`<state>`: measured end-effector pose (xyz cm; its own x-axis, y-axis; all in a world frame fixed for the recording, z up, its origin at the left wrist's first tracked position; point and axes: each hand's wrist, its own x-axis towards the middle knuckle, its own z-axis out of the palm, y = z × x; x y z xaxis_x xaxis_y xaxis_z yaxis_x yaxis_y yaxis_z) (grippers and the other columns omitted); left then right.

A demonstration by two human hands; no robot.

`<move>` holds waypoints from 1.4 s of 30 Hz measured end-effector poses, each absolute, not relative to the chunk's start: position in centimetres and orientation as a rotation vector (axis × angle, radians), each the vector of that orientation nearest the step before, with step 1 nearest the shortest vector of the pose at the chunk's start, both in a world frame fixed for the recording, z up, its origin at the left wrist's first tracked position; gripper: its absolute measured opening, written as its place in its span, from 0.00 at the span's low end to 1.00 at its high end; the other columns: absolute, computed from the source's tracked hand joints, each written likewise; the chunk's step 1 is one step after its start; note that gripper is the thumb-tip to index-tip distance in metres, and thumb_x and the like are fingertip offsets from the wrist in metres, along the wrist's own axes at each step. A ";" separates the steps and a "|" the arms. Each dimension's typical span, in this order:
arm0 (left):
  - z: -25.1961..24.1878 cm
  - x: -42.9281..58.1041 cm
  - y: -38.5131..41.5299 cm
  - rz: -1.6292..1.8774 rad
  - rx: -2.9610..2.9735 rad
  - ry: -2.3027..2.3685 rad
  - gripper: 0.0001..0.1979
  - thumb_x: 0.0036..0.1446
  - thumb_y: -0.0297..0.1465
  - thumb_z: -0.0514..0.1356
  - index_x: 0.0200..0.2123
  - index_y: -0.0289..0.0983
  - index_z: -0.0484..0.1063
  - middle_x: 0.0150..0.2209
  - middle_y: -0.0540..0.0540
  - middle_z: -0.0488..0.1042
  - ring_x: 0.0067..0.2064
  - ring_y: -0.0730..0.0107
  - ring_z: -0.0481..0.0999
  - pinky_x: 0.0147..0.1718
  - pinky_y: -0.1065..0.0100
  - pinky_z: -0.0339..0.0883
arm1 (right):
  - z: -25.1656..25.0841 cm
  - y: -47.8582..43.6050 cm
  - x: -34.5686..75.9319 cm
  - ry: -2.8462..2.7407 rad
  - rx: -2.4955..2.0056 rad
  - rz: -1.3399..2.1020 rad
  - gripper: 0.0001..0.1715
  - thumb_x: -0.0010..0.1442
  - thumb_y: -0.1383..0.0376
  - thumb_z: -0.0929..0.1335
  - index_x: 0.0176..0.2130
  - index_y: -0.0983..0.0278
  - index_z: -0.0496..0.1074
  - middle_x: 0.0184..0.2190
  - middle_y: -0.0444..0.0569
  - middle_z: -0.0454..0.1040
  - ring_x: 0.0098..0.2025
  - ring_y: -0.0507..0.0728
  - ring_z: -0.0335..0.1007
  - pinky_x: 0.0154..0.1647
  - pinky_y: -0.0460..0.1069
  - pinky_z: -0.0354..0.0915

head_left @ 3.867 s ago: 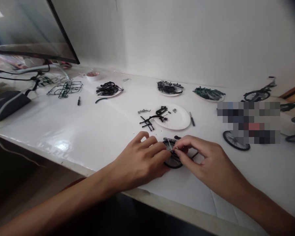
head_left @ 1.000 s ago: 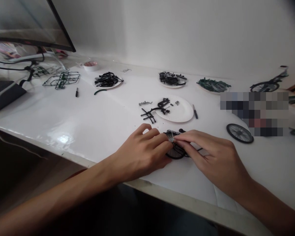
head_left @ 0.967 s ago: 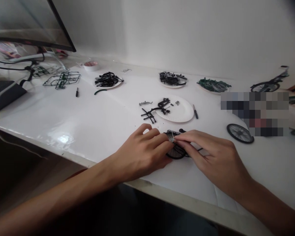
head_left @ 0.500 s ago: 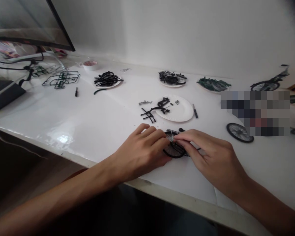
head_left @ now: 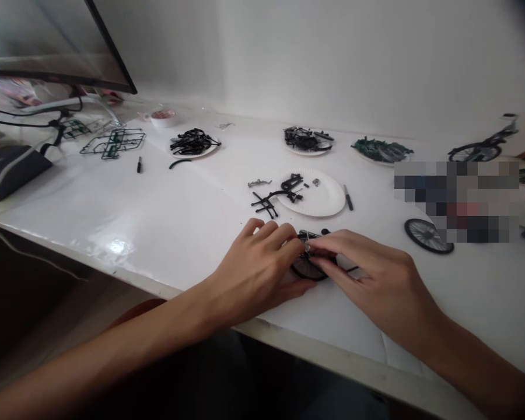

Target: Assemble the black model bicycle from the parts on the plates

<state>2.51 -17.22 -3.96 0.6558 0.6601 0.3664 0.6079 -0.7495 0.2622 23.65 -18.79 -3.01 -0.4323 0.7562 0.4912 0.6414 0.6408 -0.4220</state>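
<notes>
Near the table's front edge, a small black model bicycle [head_left: 308, 269] with a spoked wheel is between my hands. My left hand [head_left: 262, 265] grips it from the left, fingers closed around the wheel side. From the right, my right hand [head_left: 370, 265] has thumb and forefinger pinched close to the wheel's hub, by a thin pale piece [head_left: 307, 242]. Whether that pinch is on the pale piece or on the bicycle frame is hard to make out. Much of the bicycle is hidden behind my fingers.
Beyond my hands lies a paper plate [head_left: 326, 198] with black parts, a screwdriver [head_left: 348, 198] beside it. Plates of black parts [head_left: 188, 142] and green parts [head_left: 380, 149] stand along the wall. A loose wheel [head_left: 429, 236] lies right; a monitor [head_left: 56, 46] stands left.
My right thumb has dropped slightly, away from the forefinger, near the hub. My left thumb reaches a little further right under the wheel. The whole view has shifted slightly.
</notes>
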 end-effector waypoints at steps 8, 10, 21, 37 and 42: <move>-4.2 2.5 -17.4 0.726 2.740 1.094 0.15 0.66 0.43 0.59 0.44 0.35 0.71 0.42 0.45 0.74 0.43 0.60 0.72 0.47 0.56 0.61 | -3.1 -18.6 23.5 -2.259 -1.056 0.157 0.16 0.64 0.75 0.67 0.49 0.59 0.71 0.44 0.45 0.78 0.45 0.55 0.77 0.50 0.50 0.72; -4.2 2.5 -17.4 0.730 2.739 1.093 0.15 0.66 0.42 0.59 0.44 0.36 0.72 0.42 0.45 0.74 0.43 0.60 0.72 0.48 0.56 0.60 | -2.9 -18.6 23.4 -2.233 -1.067 0.169 0.15 0.64 0.75 0.68 0.48 0.59 0.71 0.43 0.45 0.78 0.43 0.54 0.77 0.47 0.48 0.73; -4.1 2.6 -17.4 0.675 2.759 1.095 0.14 0.68 0.41 0.58 0.45 0.36 0.71 0.43 0.46 0.74 0.44 0.61 0.72 0.49 0.57 0.59 | -3.0 -18.7 23.5 -2.231 -1.038 0.119 0.15 0.63 0.76 0.68 0.47 0.60 0.71 0.43 0.43 0.78 0.43 0.51 0.77 0.45 0.44 0.72; -4.0 2.5 -17.6 0.666 2.777 1.101 0.17 0.67 0.44 0.58 0.47 0.36 0.70 0.41 0.47 0.73 0.44 0.60 0.71 0.49 0.56 0.59 | -2.6 -18.6 23.5 -2.233 -1.022 0.104 0.14 0.61 0.76 0.70 0.46 0.62 0.73 0.40 0.43 0.79 0.39 0.49 0.77 0.44 0.41 0.71; -3.9 2.6 -17.5 0.676 2.795 1.072 0.15 0.68 0.42 0.57 0.47 0.36 0.70 0.41 0.46 0.74 0.44 0.61 0.71 0.49 0.56 0.58 | -2.6 -18.5 23.8 -2.230 -1.056 0.137 0.11 0.62 0.74 0.70 0.44 0.61 0.73 0.39 0.42 0.80 0.37 0.50 0.78 0.40 0.41 0.72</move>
<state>2.56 -17.48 -3.92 0.6594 0.6516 0.3751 0.6196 -0.7535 0.2198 23.76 -18.55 -2.58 -0.4578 0.7221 0.5186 0.6533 0.6689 -0.3547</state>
